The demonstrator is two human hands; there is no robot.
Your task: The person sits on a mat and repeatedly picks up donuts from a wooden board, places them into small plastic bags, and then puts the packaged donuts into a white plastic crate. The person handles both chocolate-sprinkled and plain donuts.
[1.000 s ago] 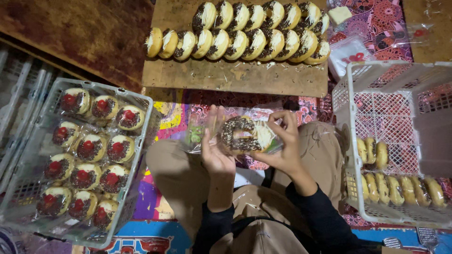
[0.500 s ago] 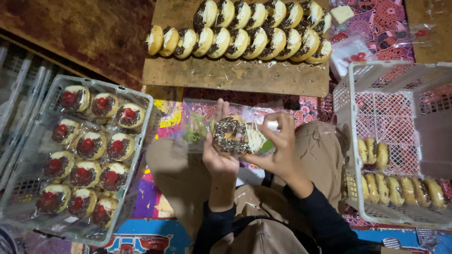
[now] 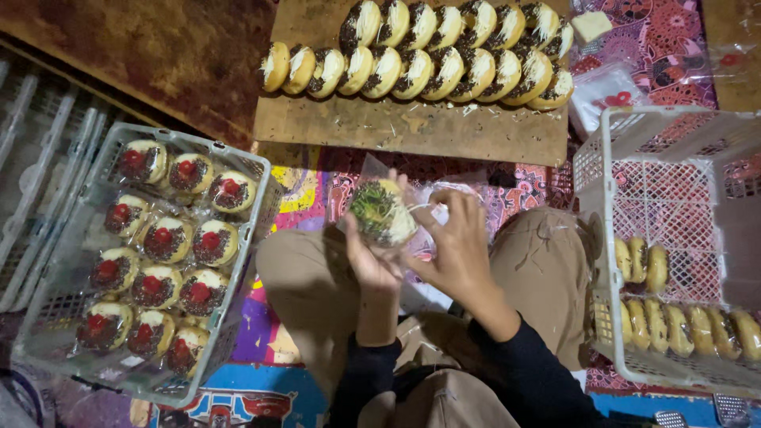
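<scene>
Centre of frame: round bun point(image 3: 383, 211) w/ dark sprinkle topping, inside clear plastic wrapper point(image 3: 428, 208), held up above lap. Left hand point(image 3: 371, 261) closed under and behind bun, thumb side against wrapper. Right hand point(image 3: 458, 242) just right of bun, fingers curled, fingertips point(image 3: 438, 198) pinching wrapper edge. Both hands gripping same wrapped bun; black sleeves, tan trousers point(image 3: 547, 269) below.

Top centre: wooden board point(image 3: 412, 127), approx two rows of unwrapped buns point(image 3: 428, 51) standing on edge, dark and pale toppings, touching one another. Crumbs on bare part of board.

Left of frame: grey plastic crate point(image 3: 261, 218), tilted, holding wrapped buns w/ red centres point(image 3: 162, 238) in rows of three, packed close.

Right of frame: white plastic crate point(image 3: 602, 238), lattice walls, plain yellowish buns point(image 3: 682, 325) lying in rows along lower part; upper part of crate floor bare.

Upper right: small pale block point(image 3: 591, 25) and clear bags w/ red print point(image 3: 606, 95) on patterned cloth point(image 3: 674, 47), between board and white crate.

Under lap, centre to lower left: colourful patterned mat point(image 3: 297, 186), partly hidden by legs. Upper left: dark brown worn floor surface point(image 3: 151, 55). Far left edge: grey slatted rack point(image 3: 32, 158), beside grey crate.
</scene>
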